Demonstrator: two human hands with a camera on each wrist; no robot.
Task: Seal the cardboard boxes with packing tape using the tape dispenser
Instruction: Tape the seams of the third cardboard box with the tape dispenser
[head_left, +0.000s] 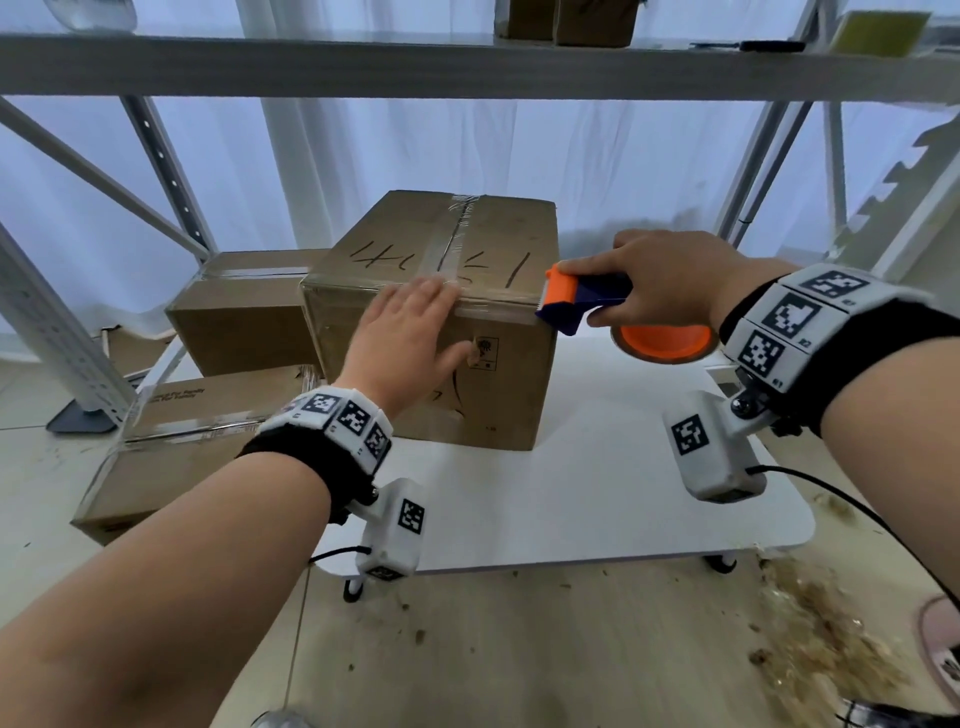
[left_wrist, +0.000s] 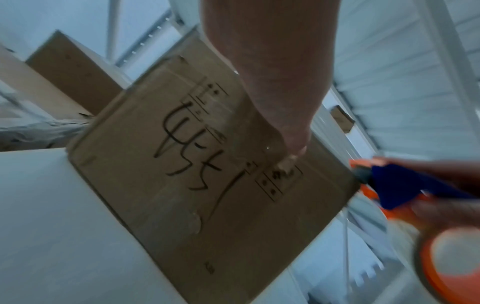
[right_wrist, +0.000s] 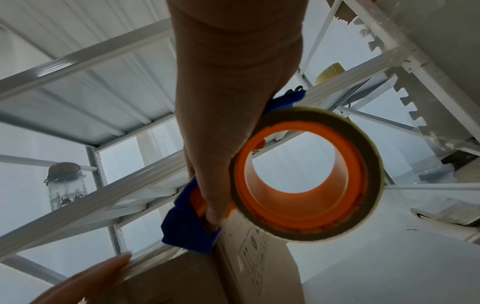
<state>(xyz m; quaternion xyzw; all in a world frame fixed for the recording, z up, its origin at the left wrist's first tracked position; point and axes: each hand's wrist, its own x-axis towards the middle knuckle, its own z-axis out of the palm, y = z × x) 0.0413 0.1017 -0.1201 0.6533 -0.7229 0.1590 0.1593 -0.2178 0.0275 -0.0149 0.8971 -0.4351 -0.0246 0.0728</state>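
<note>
A brown cardboard box with black handwriting stands on the white table. Clear tape runs along its top seam and its front top edge. My left hand lies flat over that front edge, fingers straight, thumb pressed on the front face of the box. My right hand grips the blue and orange tape dispenser at the box's right top corner. Its roll hangs beside the right side of the box, under my right hand. The dispenser's mouth touches the corner.
Two other cardboard boxes sit left of the table, one lower and nearer. A white metal shelf frame spans overhead with boxes and a tape roll on it. Debris litters the floor at right.
</note>
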